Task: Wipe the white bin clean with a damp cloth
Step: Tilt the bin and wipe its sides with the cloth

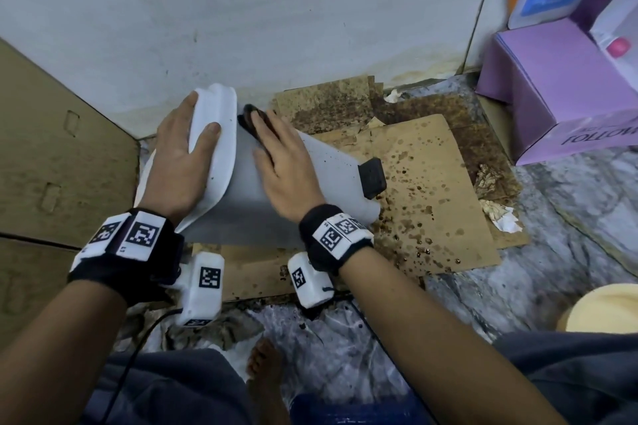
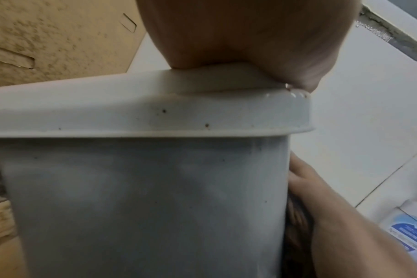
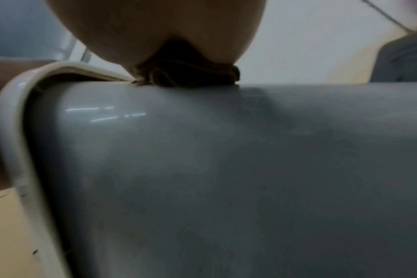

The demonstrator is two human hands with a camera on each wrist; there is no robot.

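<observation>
The white bin (image 1: 248, 197) lies on its side on stained cardboard (image 1: 431, 190), its lid (image 1: 221, 162) pointing left and a black pedal (image 1: 372, 177) at its base on the right. My left hand (image 1: 186, 148) rests flat over the lid, thumb on the rim; the left wrist view shows the palm (image 2: 238, 33) on the lid (image 2: 131, 112), which has small brown specks. My right hand (image 1: 276, 155) presses a dark brown cloth (image 1: 247, 115) with straight fingers onto the bin's upper side, just beside the lid. The cloth (image 3: 186, 73) is bunched under the palm.
A white wall (image 1: 241, 10) stands right behind the bin. Brown cardboard boxes (image 1: 51, 166) close off the left, and a purple box (image 1: 552, 93) sits at the right. Crumpled paper scraps (image 1: 500, 214) lie on the marbled floor. My bare foot (image 1: 266, 366) is below the bin.
</observation>
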